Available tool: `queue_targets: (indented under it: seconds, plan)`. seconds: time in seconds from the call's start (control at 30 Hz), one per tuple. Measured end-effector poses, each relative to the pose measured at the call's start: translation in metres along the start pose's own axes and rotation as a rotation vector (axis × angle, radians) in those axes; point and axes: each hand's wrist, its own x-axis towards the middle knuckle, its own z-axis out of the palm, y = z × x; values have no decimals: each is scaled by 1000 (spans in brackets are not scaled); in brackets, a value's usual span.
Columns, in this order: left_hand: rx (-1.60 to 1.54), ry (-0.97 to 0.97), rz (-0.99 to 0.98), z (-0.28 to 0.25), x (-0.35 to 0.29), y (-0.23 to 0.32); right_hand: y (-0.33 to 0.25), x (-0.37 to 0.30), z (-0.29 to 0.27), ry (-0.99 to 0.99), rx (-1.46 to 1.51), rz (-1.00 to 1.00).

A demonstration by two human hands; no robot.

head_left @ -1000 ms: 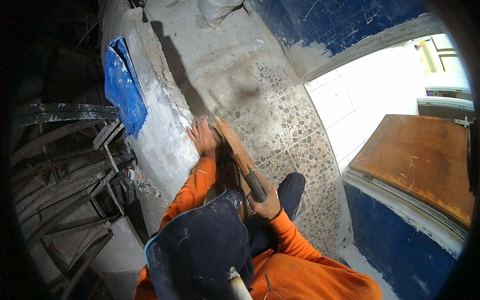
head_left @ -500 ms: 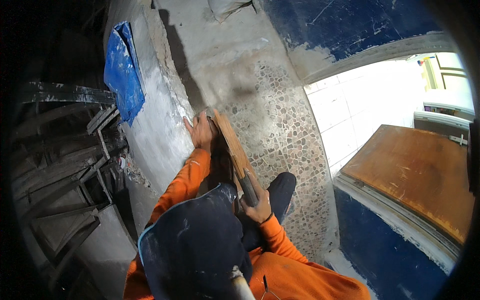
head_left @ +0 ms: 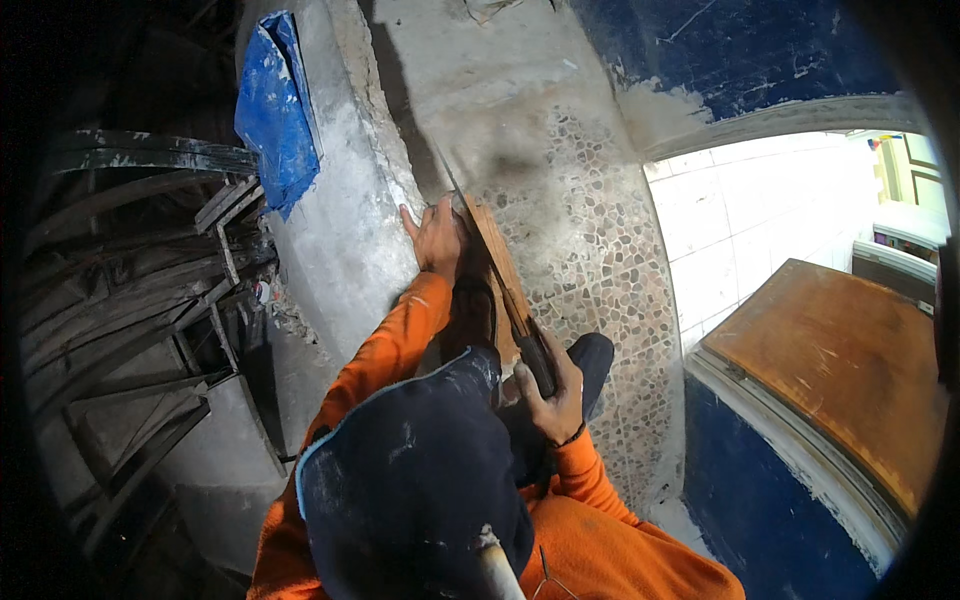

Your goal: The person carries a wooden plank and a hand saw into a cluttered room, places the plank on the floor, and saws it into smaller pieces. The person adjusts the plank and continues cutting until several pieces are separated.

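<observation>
My right hand (head_left: 556, 395) is closed round the dark handle of a long-bladed knife (head_left: 500, 272). Its narrow dark blade points away from me, running along a brown wooden board (head_left: 513, 290), and the tip reaches past the board's far end. I cannot tell whether the blade touches the wood. My left hand (head_left: 438, 240) grips the board near that far end, thumb out to the side and fingers partly hidden. The board slants between my legs, its near part covered by my right hand and knee.
On the left, a blue sheet (head_left: 278, 120) hangs over a rough grey wall (head_left: 345, 190), with dark metal frames (head_left: 150, 150) beyond. Pebble-patterned flooring (head_left: 610, 290) runs ahead. At right stand a brown wooden panel (head_left: 830, 350) and a dark blue wall (head_left: 760, 480).
The knife's blade now stands out along the board with its tip past the far end; before, mainly the handle showed. My left hand keeps its grip. The whole view has shifted slightly.
</observation>
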Motion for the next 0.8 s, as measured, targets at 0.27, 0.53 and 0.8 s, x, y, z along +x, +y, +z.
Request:
queue_targets:
  seconds: [0.27, 0.53, 0.8]
  plan:
    - [94, -39, -15, -1, -1, -10, -17, -25, -6, -15, -58, 81]
    - [30, -111, -115, -12, 7, 14, 15, -2, 10, 56, -54, 19]
    - [98, 97, -42, 3, 3, 6, 1, -37, -3, 89, -93, 3]
